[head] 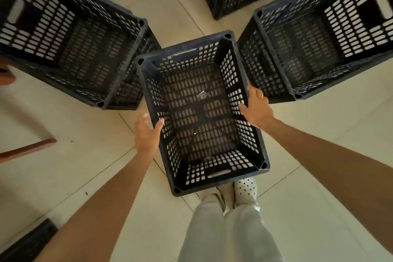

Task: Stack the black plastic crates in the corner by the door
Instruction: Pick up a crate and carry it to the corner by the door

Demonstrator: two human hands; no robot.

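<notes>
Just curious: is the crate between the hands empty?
Almost empty: the middle crate shows its bare slotted floor, with only a small shiny scrap.

The left crate point(42, 27) and right crate point(350, 27), flanking the centre crate point(212, 166), are cropped by the edges; the shoes point(245, 187) are partly hidden by it.

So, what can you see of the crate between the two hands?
The middle crate is black, plastic-looking, rectangular, open-topped, with slotted walls and floor and a handle slot at each short end. It is upright, empty but for a small scrap. The left hand and right hand take grip on its long rims, thumbs inside.
</notes>
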